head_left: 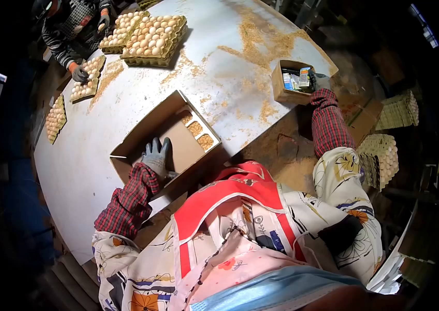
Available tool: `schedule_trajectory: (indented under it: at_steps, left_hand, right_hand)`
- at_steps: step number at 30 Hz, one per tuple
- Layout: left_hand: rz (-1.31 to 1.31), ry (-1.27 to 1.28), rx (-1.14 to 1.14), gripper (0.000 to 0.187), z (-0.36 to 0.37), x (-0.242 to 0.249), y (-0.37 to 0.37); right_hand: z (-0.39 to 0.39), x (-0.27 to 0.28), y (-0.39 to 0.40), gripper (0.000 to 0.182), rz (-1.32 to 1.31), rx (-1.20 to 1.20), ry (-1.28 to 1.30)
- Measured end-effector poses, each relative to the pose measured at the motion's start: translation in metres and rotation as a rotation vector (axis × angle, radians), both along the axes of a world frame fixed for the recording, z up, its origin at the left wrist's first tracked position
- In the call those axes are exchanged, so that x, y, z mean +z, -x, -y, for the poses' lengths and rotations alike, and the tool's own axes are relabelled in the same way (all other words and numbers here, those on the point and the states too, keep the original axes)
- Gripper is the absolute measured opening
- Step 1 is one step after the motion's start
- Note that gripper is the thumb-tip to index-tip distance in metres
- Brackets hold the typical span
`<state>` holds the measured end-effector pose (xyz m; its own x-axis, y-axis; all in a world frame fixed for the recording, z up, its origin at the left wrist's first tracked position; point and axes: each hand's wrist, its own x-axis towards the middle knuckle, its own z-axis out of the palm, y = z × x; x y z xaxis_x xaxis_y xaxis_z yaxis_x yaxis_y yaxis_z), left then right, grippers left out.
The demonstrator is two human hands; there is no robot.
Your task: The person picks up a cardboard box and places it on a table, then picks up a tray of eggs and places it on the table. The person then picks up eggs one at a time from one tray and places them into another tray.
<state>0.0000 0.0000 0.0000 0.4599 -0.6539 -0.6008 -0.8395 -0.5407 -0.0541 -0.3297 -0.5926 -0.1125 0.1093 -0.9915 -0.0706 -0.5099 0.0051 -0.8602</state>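
resting along the table's [82,166] near edge, the large cardboard box [147,124] lies open, a brown sheet [185,147] inside it. a white insert [199,135] with tan-filled openings shows at its right end. the gloved left hand [155,155] is open, fingers spread over the sheet. toward the table's right corner, the gloved right hand [320,82] is at the side of a small box [288,96] of packets [297,80]; its fingers are partly hidden, so whether they grip anything cannot be told. tan crumbs [253,39] spread toward the far edge. by the left edge, another person's gloved hand [78,72] touches an egg tray [91,83], near stacked eggs [152,39].
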Motion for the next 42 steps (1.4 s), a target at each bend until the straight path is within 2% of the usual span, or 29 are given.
schedule_trajectory:
  at_steps: [1,2,3,4,5,6,9,10,13,14,16,18,21,22,23,24,25,27,30,31,32,33,34,35,37,39,40,41,42]
  left_hand:
    - [0.029,0.023,-0.016,0.130,-0.001,0.003,0.001]
    - [0.058,0.045,-0.029,0.130,-0.002,0.006,0.004]
    - [-0.045,0.049,-0.050,0.130,-0.021,-0.010,0.045]
    - [-0.047,0.018,-0.070,0.128,-0.043,0.007,0.051]
    - [-0.019,0.046,-0.083,0.127,-0.042,0.013,0.046]
    - [0.078,0.177,-0.107,0.121,-0.007,0.005,0.023]
    - [0.047,0.180,-0.189,0.113,-0.001,0.008,0.021]
    - [0.055,0.211,-0.207,0.111,-0.005,0.006,0.020]
    - [0.047,0.210,-0.198,0.111,-0.015,-0.003,0.022]
    - [0.045,0.199,-0.188,0.112,-0.011,-0.003,0.023]
    - [0.034,0.164,-0.179,0.113,-0.005,-0.003,0.024]
    - [0.094,0.174,-0.231,0.115,-0.007,-0.014,0.021]
    - [0.051,0.287,-0.277,0.114,-0.014,-0.039,0.004]
    - [0.042,0.328,-0.321,0.108,-0.013,-0.048,-0.003]
    - [0.081,0.399,-0.480,0.086,-0.008,-0.058,-0.010]
    - [0.155,0.404,-0.604,0.074,-0.005,-0.065,-0.015]
    - [0.232,0.405,-0.712,0.063,-0.006,-0.068,-0.019]
    - [0.180,0.392,-0.715,0.055,-0.013,-0.053,-0.025]
    - [0.107,0.420,-0.706,0.055,-0.003,-0.032,-0.015]
    - [0.084,0.416,-0.684,0.057,-0.005,-0.018,-0.008]
    - [-0.112,0.390,-0.387,0.063,-0.003,0.007,0.006]
    - [-0.082,0.462,-0.458,0.070,-0.012,0.008,0.003]
    - [-0.073,0.478,-0.440,0.067,-0.021,0.012,0.004]
    - [-0.067,0.495,-0.428,0.064,-0.019,0.027,0.009]
    - [0.061,0.643,-0.401,0.056,-0.028,0.036,0.004]
    - [0.032,0.723,-0.185,0.051,-0.032,0.057,0.000]
    - [0.064,0.864,-0.187,0.048,-0.042,0.051,-0.010]
    - [0.051,0.935,-0.088,0.045,-0.043,0.065,-0.009]
    - [0.088,0.903,0.000,0.043,-0.048,0.075,-0.011]
  right_hand:
    - [-0.010,0.007,-0.006,0.030,0.289,-0.030,-0.120]
    - [-0.019,0.015,-0.010,0.022,0.448,-0.028,-0.197]
    - [-0.054,0.032,0.033,0.021,0.396,-0.066,-0.221]
    - [-0.099,0.024,0.022,0.020,0.457,-0.093,-0.288]
    - [-0.109,0.025,-0.004,0.018,0.546,-0.098,-0.299]
    - [-0.059,0.031,-0.045,0.027,0.553,0.037,-0.126]
    - [-0.043,0.001,-0.050,0.039,-0.154,0.020,0.315]
    - [-0.046,-0.005,-0.050,0.043,-0.240,-0.045,0.366]
    - [-0.051,0.008,-0.046,0.044,-0.596,-0.008,0.329]
    - [-0.044,0.018,-0.052,0.056,-0.725,0.044,0.094]
    - [-0.038,0.025,-0.053,0.052,-0.824,0.155,-0.024]
    - [-0.041,0.024,-0.050,0.049,-0.850,0.225,0.070]
    - [-0.056,0.005,-0.051,0.043,-0.836,0.147,0.133]
    - [-0.051,-0.001,-0.056,0.041,-0.807,0.077,0.117]
    - [-0.023,-0.026,-0.065,0.035,-0.767,-0.024,0.094]
    - [0.003,-0.051,-0.073,0.031,-0.721,-0.125,0.075]
    - [-0.068,0.043,-0.054,0.029,-0.846,0.012,0.045]
    - [-0.091,0.030,-0.059,0.027,-0.709,-0.210,0.246]
    - [-0.091,0.038,-0.044,0.030,-0.330,-0.313,0.246]
    - [-0.067,0.002,-0.034,0.035,-0.059,-0.321,0.215]
    - [-0.063,-0.011,-0.027,0.033,0.188,-0.309,0.268]
    - [-0.071,-0.002,-0.027,0.026,0.256,-0.210,0.562]
    - [-0.079,0.007,-0.030,0.024,0.681,-0.365,0.028]
    - [-0.070,-0.008,-0.028,0.025,0.865,-0.305,-0.032]
    - [-0.087,0.011,-0.034,0.033,0.914,-0.255,-0.131]
    - [-0.100,0.016,-0.048,0.030,1.010,-0.148,-0.183]
    - [-0.110,0.017,-0.048,0.027,1.022,0.034,-0.126]
    - [-0.133,0.023,-0.063,0.025,1.051,0.219,-0.097]
    - [-0.186,0.064,-0.093,0.026,0.891,0.277,-0.030]
